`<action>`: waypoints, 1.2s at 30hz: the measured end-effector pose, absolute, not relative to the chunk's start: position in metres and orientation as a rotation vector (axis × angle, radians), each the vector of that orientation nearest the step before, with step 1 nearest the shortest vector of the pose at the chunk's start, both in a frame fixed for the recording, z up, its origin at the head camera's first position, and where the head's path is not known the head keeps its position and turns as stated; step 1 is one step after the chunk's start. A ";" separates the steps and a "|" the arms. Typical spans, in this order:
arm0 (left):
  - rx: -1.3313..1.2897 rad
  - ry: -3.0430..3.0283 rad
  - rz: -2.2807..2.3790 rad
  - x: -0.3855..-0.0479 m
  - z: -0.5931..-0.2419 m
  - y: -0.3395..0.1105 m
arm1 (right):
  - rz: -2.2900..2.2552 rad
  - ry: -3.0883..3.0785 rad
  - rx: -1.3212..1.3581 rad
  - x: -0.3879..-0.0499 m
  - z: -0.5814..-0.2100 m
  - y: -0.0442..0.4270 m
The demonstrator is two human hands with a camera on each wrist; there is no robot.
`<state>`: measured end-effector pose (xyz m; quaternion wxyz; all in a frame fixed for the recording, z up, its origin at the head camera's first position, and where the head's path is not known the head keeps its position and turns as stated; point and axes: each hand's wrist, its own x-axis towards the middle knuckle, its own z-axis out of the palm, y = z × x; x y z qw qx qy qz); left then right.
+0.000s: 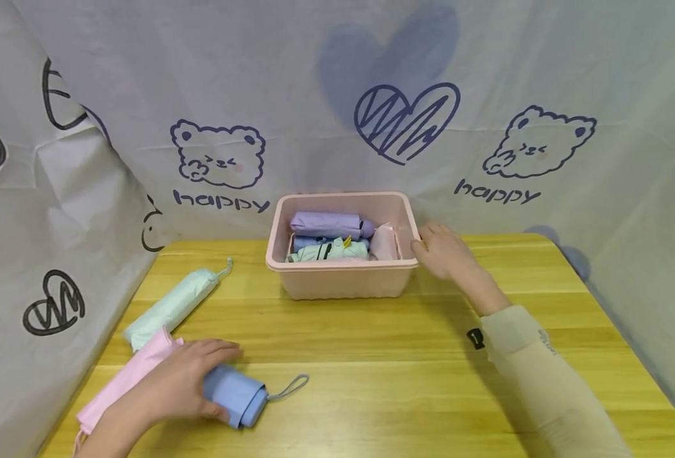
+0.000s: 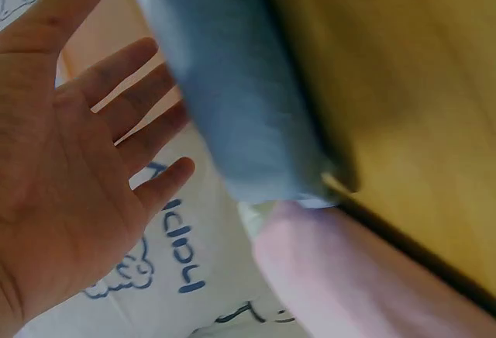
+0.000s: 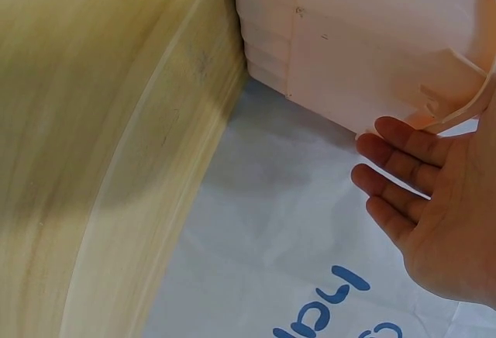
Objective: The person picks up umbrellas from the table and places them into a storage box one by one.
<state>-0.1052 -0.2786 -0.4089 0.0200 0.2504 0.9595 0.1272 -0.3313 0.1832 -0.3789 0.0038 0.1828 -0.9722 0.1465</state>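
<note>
My left hand (image 1: pixel 185 378) is at a blue folded umbrella (image 1: pixel 236 391) with a wrist loop, lying at the table's front left. In the left wrist view its fingers (image 2: pixel 132 109) are spread and nearly straight beside the blue cover, not wrapped round it. A pink folded umbrella (image 1: pixel 133 375) lies partly behind this hand, and a mint green one (image 1: pixel 173 305) is beyond it. My right hand (image 1: pixel 446 251) is at the right rim of a pink plastic bin (image 1: pixel 343 283). The right wrist view shows its fingers (image 3: pixel 399 152) loosely bent by the bin's side; its thumb is hidden there.
Inside the bin lie a purple umbrella (image 1: pixel 326 224), a mint green one (image 1: pixel 337 249), a pale pink one (image 1: pixel 384 243) and something blue partly covered. A small black piece (image 1: pixel 476 338) shows beside the right sleeve. Printed cloth (image 1: pixel 314 127) hangs behind the wooden table (image 1: pixel 348 362).
</note>
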 end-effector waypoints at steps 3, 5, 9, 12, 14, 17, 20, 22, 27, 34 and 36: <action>0.809 2.952 0.364 -0.104 -0.417 -0.281 | 0.461 -3.034 0.578 -0.332 -0.380 0.184; 0.827 2.943 0.339 -0.103 -0.423 -0.282 | 0.463 -3.026 0.589 -0.333 -0.380 0.185; 0.854 2.955 0.292 -0.102 -0.430 -0.284 | 0.463 -3.025 0.603 -0.334 -0.381 0.184; 0.880 2.976 0.277 -0.102 -0.432 -0.285 | 0.459 -3.033 0.596 -0.334 -0.382 0.183; 0.894 2.989 0.269 -0.103 -0.433 -0.285 | 0.461 -3.035 0.590 -0.334 -0.382 0.183; 0.917 2.990 0.260 -0.105 -0.432 -0.285 | 0.467 -3.035 0.582 -0.333 -0.382 0.183; 0.946 2.990 0.260 -0.106 -0.433 -0.285 | 0.468 -3.034 0.574 -0.333 -0.382 0.184; 0.966 2.996 0.269 -0.107 -0.433 -0.286 | 0.467 -3.031 0.570 -0.333 -0.382 0.184; 0.988 3.024 0.286 -0.108 -0.434 -0.287 | 0.456 -3.026 0.570 -0.332 -0.382 0.184; 0.970 3.051 0.308 -0.108 -0.435 -0.283 | 0.444 -3.020 0.572 -0.332 -0.383 0.183; 0.965 3.059 0.321 -0.109 -0.434 -0.281 | 0.444 -3.022 0.566 -0.332 -0.383 0.184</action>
